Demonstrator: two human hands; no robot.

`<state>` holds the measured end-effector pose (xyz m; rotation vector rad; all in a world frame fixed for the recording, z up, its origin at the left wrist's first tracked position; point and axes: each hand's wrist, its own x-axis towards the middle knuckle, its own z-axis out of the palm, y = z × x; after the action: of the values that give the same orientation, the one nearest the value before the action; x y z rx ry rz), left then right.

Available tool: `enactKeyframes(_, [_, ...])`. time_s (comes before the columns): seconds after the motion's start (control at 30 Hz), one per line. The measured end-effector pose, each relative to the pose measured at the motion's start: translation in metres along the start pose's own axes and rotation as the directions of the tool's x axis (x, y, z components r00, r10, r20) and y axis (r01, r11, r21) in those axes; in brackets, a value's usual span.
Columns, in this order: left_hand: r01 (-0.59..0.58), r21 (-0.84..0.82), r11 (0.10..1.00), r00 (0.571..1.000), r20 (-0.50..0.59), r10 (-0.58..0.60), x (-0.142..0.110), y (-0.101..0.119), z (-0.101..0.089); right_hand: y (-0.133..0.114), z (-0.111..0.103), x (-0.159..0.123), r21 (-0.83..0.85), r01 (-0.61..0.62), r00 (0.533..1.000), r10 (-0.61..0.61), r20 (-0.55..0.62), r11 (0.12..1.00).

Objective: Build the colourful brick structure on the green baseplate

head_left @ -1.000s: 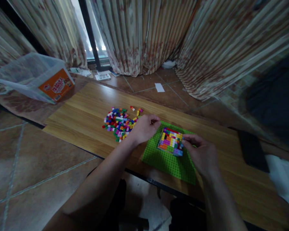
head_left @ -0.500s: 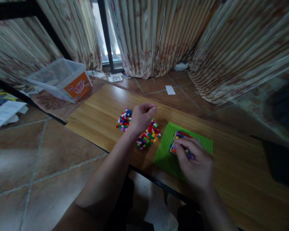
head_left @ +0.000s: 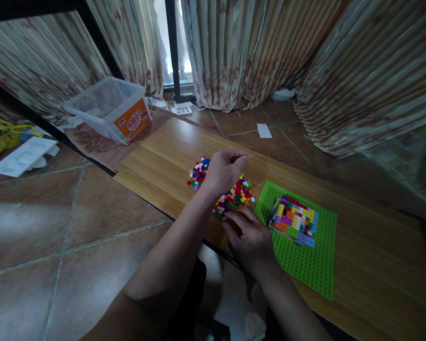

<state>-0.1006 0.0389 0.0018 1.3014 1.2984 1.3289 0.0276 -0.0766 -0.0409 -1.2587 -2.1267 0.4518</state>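
My left hand (head_left: 227, 171) is curled closed above the pile of small coloured building bricks (head_left: 239, 194) and covers its middle; whatever lies inside the fingers is hidden. At the near edge of that pile, my right hand (head_left: 252, 239) has thumb and forefinger pinched about a small building brick (head_left: 224, 218), its colour hard to make out. To the right lies a green studded baseplate (head_left: 305, 265). On it stands a low, multicoloured block of joined bricks (head_left: 294, 220), which neither hand touches.
The wooden table (head_left: 156, 156) carries the bricks and baseplate. Beyond its far left end is a clear plastic bin (head_left: 106, 109) with an orange label. White paper (head_left: 264, 130) lies on the tiled floor, and curtains (head_left: 227, 57) hang behind. A white moulded tray (head_left: 23, 156) is at far left.
My right hand has moved left from the brick block to the pile's near edge, uncovering the block. My left hand stays closed over the pile. The whole view has shifted slightly.
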Motion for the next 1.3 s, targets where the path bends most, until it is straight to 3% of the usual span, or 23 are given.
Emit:
enactKeyframes(0.37, [-0.039,0.061,0.997,0.999,0.029,0.038,-0.002,0.001,-0.002,0.005,0.01,0.003,-0.152,0.022,0.998,-0.031,-0.052,0.988])
enactKeyframes(0.67, [-0.046,0.093,0.995,0.998,0.038,0.042,-0.002,0.001,0.0,0.011,0.01,0.004,-0.115,0.06,0.996,-0.067,-0.054,0.992])
enactKeyframes(0.93, [-0.04,0.096,0.995,0.999,0.034,0.037,-0.002,-0.001,0.002,-0.001,-0.029,0.01,0.264,-0.04,0.982,0.086,-0.167,0.964])
enactKeyframes(1.07, [-0.062,0.119,0.991,0.996,0.07,0.054,-0.004,-0.001,0.005,0.002,-0.046,0.01,0.503,-0.117,0.96,0.227,-0.164,0.856])
enactKeyframes(1.17, [-0.08,0.124,0.989,0.993,0.101,0.068,-0.005,0.0,0.007,0.007,-0.055,0.008,0.639,-0.195,0.942,0.324,-0.089,0.744])
enactKeyframes(1.3, [-0.066,0.142,0.988,0.993,0.105,0.051,-0.006,0.001,0.011,0.015,-0.069,0.006,0.724,-0.253,0.936,0.353,0.014,0.642])
